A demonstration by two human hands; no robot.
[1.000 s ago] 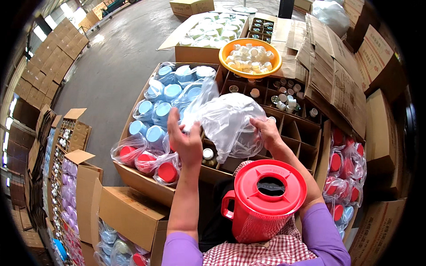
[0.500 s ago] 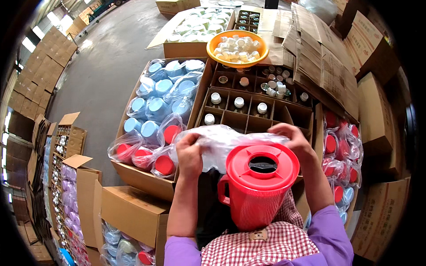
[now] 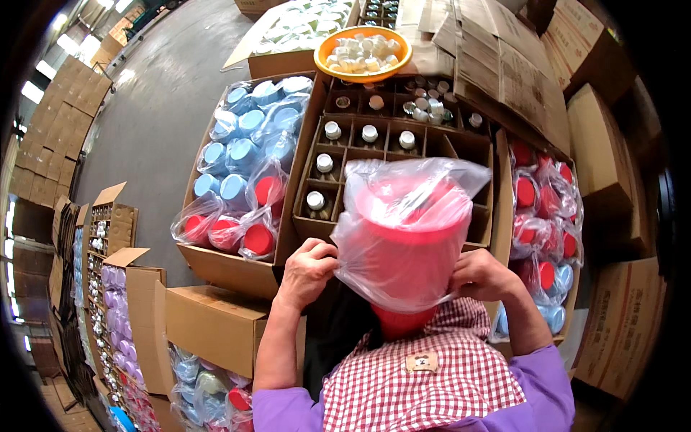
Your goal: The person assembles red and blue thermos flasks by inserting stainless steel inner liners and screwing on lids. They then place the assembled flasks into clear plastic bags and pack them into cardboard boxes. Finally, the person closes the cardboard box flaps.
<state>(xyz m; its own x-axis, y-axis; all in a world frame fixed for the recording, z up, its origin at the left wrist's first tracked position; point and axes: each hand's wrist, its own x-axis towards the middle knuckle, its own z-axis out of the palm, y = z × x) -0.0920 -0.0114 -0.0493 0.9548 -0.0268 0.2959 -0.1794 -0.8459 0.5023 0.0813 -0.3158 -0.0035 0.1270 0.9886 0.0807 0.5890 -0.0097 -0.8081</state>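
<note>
A red lidded pitcher point(image 3: 409, 248) stands in front of my body, with a clear plastic bag point(image 3: 356, 241) drawn over its top and most of its side. Below the bag's edge the red base still shows. At the left, my left hand point(image 3: 308, 273) pinches the bag's edge between thumb and fingers. My right hand point(image 3: 481, 276) grips the opposite edge, close against the pitcher's side. Just beyond the pitcher is a divided carton point(image 3: 337, 147) holding several white-capped bottles point(image 3: 369, 134) in its compartments.
An orange bowl point(image 3: 322, 60) of small white caps sits on the far cartons. Bagged blue pitchers point(image 3: 243, 155) and red ones fill a carton on the left. Another carton at the right holds bagged red pitchers point(image 3: 525, 193). Flattened cardboard point(image 3: 504, 72) is stacked at the far right.
The bag, earlier stretched between my hands beyond the pitcher, now covers its lid and upper body. Both hands have come down along its sides. The view has shifted somewhat.
</note>
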